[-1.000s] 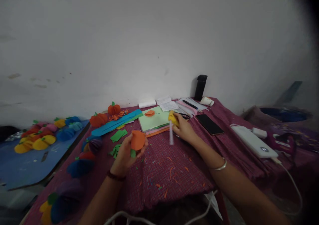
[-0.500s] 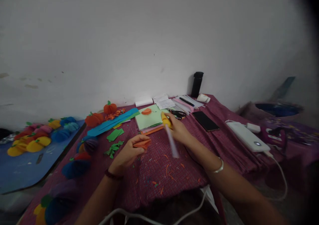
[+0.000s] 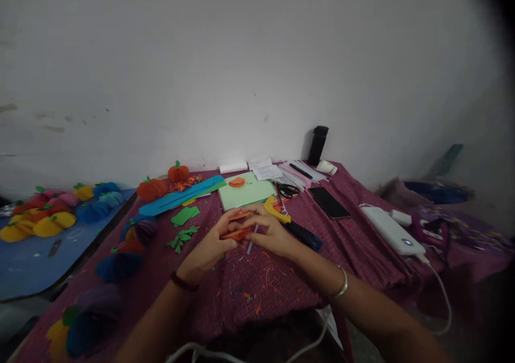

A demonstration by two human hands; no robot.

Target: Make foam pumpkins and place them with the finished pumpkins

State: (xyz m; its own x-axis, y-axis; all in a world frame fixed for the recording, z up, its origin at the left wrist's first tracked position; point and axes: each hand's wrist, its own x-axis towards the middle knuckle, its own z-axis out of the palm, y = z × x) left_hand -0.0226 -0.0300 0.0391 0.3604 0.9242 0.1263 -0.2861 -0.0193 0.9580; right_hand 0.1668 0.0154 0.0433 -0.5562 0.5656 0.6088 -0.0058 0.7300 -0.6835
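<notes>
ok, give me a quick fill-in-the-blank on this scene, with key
1. The left hand and right hand are on ____ paper.
2. The yellow glue gun lies nearer the ____ hand.
3. The bottle by the wall is coloured ____.
4. Of scissors and phone, the one nearer the white device is the ____.

Missing words: orange; right; black; phone.

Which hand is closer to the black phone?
The right one. The right hand is to the left of the black phone and a bit closer to the person; the left hand is farther left, on the right hand's other side.
</notes>
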